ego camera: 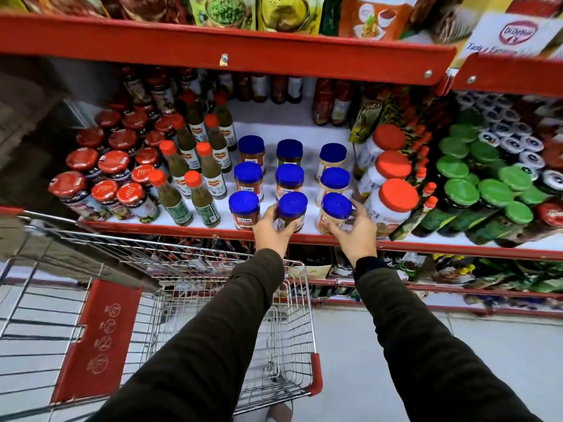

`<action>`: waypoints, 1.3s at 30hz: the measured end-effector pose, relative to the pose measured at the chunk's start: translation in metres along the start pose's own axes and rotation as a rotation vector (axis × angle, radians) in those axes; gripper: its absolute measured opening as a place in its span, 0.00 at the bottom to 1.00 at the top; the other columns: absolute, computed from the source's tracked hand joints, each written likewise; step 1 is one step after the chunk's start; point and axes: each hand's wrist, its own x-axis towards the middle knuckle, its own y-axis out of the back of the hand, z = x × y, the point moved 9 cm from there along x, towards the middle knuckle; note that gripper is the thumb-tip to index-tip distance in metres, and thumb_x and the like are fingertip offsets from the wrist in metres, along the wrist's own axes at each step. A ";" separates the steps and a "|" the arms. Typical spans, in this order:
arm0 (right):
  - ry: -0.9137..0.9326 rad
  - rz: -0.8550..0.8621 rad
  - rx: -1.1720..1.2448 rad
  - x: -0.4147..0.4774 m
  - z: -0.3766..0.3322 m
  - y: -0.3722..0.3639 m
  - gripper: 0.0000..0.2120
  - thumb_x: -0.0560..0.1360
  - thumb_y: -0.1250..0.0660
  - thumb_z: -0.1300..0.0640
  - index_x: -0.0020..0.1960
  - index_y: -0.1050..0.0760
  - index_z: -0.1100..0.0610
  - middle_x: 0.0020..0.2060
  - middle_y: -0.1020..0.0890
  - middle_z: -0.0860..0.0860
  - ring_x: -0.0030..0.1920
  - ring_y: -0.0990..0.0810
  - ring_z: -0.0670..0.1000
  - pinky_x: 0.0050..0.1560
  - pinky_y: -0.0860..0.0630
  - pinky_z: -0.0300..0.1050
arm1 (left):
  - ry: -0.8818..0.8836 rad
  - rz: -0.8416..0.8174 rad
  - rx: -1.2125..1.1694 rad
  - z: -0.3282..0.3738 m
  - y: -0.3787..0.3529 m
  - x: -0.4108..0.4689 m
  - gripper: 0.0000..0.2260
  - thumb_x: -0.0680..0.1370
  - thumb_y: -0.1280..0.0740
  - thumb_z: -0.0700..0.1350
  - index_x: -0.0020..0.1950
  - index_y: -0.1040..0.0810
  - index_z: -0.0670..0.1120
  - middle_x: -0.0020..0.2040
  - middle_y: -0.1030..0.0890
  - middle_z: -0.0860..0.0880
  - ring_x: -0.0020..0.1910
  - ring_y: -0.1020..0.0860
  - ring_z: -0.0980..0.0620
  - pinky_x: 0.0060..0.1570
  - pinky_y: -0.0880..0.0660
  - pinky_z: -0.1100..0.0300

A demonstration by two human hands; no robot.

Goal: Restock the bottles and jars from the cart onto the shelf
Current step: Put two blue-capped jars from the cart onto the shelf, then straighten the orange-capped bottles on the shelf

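While we face the red metal shelf (182, 228), our left hand (272, 228) wraps a blue-lidded glass jar (292, 211) at its front edge; our right hand (355, 229) clasps the neighbouring blue-lidded jar (334, 212). Wire cart (292, 330) sits below.

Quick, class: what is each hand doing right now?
Left hand: closed on the middle front jar.
Right hand: closed on the right front jar.

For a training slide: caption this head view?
Both hands set blue-lidded jars at the shelf front.
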 end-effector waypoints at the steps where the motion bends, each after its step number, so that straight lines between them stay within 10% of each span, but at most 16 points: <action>1: 0.006 -0.002 0.002 -0.004 -0.001 0.000 0.39 0.70 0.23 0.56 0.76 0.37 0.58 0.64 0.20 0.54 0.63 0.21 0.53 0.66 0.24 0.51 | -0.008 -0.014 0.005 0.000 0.000 -0.003 0.26 0.73 0.27 0.39 0.70 0.28 0.42 0.65 0.21 0.44 0.63 0.23 0.51 0.66 0.30 0.59; 8: 0.229 0.117 -0.318 -0.062 -0.046 -0.018 0.36 0.77 0.33 0.50 0.79 0.45 0.58 0.80 0.46 0.57 0.81 0.50 0.58 0.80 0.44 0.58 | -0.164 0.015 0.055 -0.010 0.035 -0.043 0.23 0.79 0.34 0.49 0.73 0.34 0.50 0.73 0.30 0.49 0.71 0.30 0.50 0.68 0.29 0.53; 16: 0.377 0.116 -0.371 -0.090 -0.123 -0.076 0.32 0.78 0.35 0.48 0.78 0.40 0.55 0.81 0.46 0.55 0.82 0.53 0.58 0.80 0.57 0.59 | -0.406 0.150 0.399 -0.002 0.122 -0.052 0.23 0.82 0.42 0.51 0.77 0.38 0.49 0.78 0.39 0.50 0.79 0.44 0.53 0.79 0.46 0.46; 19: 0.428 0.042 -0.268 -0.094 -0.155 -0.106 0.30 0.79 0.36 0.46 0.77 0.38 0.55 0.80 0.44 0.51 0.82 0.50 0.54 0.81 0.48 0.52 | -0.404 0.228 0.397 -0.001 0.162 -0.040 0.24 0.82 0.41 0.50 0.77 0.40 0.49 0.80 0.43 0.50 0.80 0.49 0.53 0.79 0.51 0.48; 22: 0.414 -0.074 -0.100 -0.097 -0.185 -0.135 0.28 0.78 0.32 0.50 0.76 0.34 0.55 0.77 0.37 0.51 0.77 0.37 0.50 0.73 0.41 0.25 | -0.383 0.286 0.249 -0.001 0.202 -0.026 0.25 0.82 0.41 0.49 0.78 0.42 0.48 0.80 0.46 0.51 0.80 0.48 0.51 0.78 0.45 0.50; 27: 0.259 -0.122 -0.028 -0.078 -0.210 -0.175 0.30 0.73 0.27 0.45 0.71 0.28 0.54 0.67 0.22 0.53 0.66 0.23 0.54 0.66 0.24 0.54 | -0.231 0.214 0.091 -0.005 0.247 0.017 0.29 0.82 0.41 0.46 0.80 0.50 0.46 0.81 0.47 0.47 0.80 0.46 0.50 0.77 0.45 0.55; 39: 0.143 -0.134 -0.054 -0.052 -0.218 -0.207 0.11 0.71 0.23 0.53 0.50 0.20 0.55 0.44 0.16 0.49 0.44 0.18 0.49 0.51 0.18 0.47 | -0.161 -0.049 0.173 -0.010 0.264 0.080 0.17 0.75 0.28 0.40 0.64 0.21 0.40 0.59 0.17 0.42 0.60 0.20 0.45 0.62 0.26 0.56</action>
